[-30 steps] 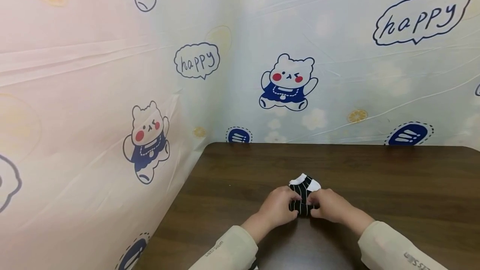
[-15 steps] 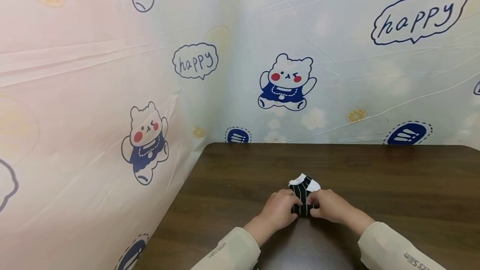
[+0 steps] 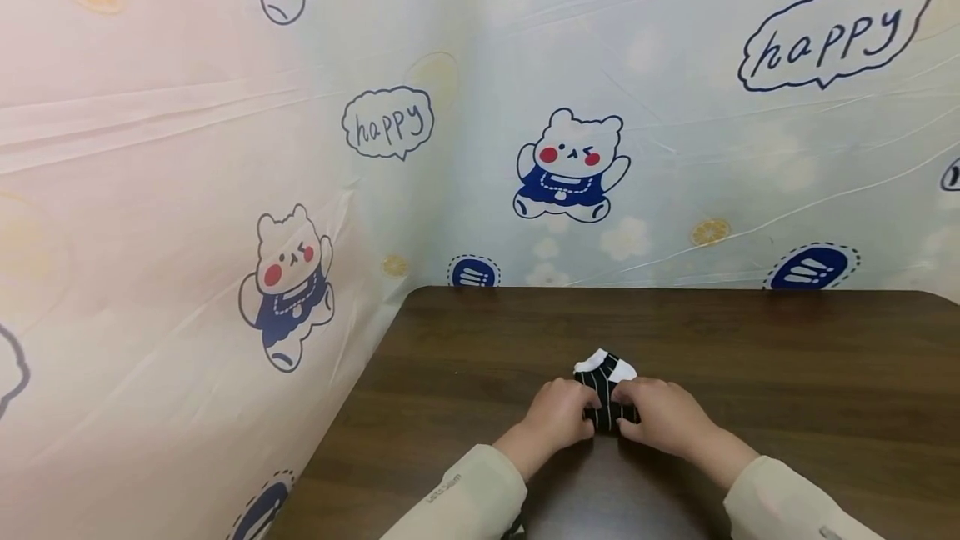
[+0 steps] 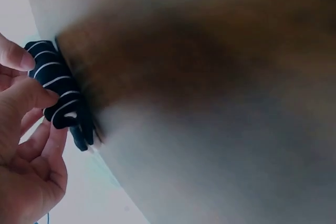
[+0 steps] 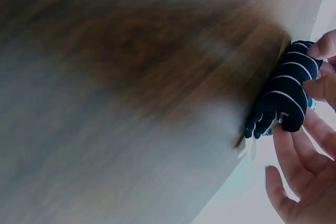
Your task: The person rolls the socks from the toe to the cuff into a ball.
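Note:
A black sock (image 3: 603,383) with thin white stripes, a white cuff and a white heel lies flat on the dark wooden table (image 3: 487,340). Its near end is curled over into a roll, seen from the side in the left wrist view as a striped roll (image 4: 56,80) and in the right wrist view as a layered roll (image 5: 291,77). My left hand (image 3: 557,417) pinches the left side of the roll between thumb and fingers. On the right side my right hand (image 3: 666,417) grips it likewise. Whether a second sock lies underneath cannot be told.
Behind and left of the table hangs a printed cloth (image 3: 645,148) with bears and lettering. A small dark and white item (image 3: 514,530), mostly hidden, peeks out beside the left sleeve (image 3: 468,497) at the bottom edge.
The folded edge between the hands, distinct one second ago, has blended into the striped fabric. My left hand has shifted slightly; both hands stay on the sock. The head view has turned slightly.

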A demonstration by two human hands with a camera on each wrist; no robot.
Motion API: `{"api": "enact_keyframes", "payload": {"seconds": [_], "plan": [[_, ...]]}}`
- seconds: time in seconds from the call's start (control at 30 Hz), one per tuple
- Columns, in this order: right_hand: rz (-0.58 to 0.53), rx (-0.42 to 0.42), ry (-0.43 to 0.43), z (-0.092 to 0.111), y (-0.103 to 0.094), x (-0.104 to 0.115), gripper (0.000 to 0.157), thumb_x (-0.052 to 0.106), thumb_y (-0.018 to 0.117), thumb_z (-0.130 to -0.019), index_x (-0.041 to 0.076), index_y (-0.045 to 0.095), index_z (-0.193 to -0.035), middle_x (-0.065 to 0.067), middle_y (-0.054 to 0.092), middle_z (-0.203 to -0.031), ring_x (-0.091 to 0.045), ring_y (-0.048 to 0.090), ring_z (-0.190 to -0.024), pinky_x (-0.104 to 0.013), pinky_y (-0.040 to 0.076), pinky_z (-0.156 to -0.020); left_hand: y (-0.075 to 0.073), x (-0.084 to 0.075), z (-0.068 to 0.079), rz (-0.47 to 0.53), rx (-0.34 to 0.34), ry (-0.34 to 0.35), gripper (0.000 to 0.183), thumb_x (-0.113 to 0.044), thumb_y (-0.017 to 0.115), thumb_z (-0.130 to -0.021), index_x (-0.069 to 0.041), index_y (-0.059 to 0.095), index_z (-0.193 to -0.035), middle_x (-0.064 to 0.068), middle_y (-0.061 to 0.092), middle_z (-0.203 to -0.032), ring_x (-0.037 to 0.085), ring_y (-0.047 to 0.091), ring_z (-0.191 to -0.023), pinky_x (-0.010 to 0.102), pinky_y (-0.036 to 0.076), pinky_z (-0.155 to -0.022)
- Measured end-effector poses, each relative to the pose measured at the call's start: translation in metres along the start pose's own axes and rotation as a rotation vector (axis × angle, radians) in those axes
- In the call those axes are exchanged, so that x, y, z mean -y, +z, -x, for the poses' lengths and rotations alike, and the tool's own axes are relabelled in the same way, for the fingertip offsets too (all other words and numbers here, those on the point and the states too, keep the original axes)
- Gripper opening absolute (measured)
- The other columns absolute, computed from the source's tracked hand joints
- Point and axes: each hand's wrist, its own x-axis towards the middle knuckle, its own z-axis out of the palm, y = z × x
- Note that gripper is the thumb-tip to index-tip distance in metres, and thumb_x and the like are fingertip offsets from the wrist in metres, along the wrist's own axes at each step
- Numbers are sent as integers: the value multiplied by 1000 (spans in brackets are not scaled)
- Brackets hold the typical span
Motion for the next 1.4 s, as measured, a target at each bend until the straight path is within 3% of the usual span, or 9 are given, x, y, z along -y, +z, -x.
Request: {"api": "enact_keyframes", "payload": {"seconds": [0.2, 0.4, 0.7, 1.1, 1.4], "plan": [[97, -119, -57, 2, -5, 3, 32, 26, 81, -69, 14, 68, -95, 3, 65, -87, -18, 63, -79, -40, 49, -68, -4, 3, -5, 81, 55, -46, 18, -17, 78, -68, -17, 76, -86, -11, 65, -71, 6, 57, -66, 19, 44, -61], [116, -169, -95, 2, -6, 5, 36, 28, 83, -67, 14, 67, -97, 0, 65, -89, -21, 63, -82, -42, 49, -69, -8, 5, -7, 110, 76, -60, 16, -16, 79, -66, -18, 76, -82, -12, 65, -69, 7, 56, -64, 19, 44, -61], [122, -152, -123, 5, -1, 8, 34, 26, 83, -66, 14, 66, -93, 1, 63, -86, -20, 61, -78, -41, 47, -66, -8, 7, -9, 156, 112, -91, 16, -16, 79, -68, -17, 77, -84, -11, 66, -72, 5, 54, -64, 18, 43, -62], [133, -107, -174, 4, 6, 5, 36, 14, 86, -59, 14, 63, -87, 2, 62, -82, -23, 60, -75, -41, 47, -61, -6, 7, -7, 228, 86, -114, 16, -13, 79, -68, -15, 77, -84, -10, 68, -73, 1, 54, -65, 16, 43, -61], [96, -76, -123, 1, 11, -3, 28, 11, 78, -60, 16, 62, -83, 3, 62, -76, -20, 60, -68, -37, 46, -56, -4, 3, -3, 268, 46, -145, 22, -11, 77, -68, -14, 75, -90, -9, 68, -78, 4, 56, -69, 18, 44, -64]]}}
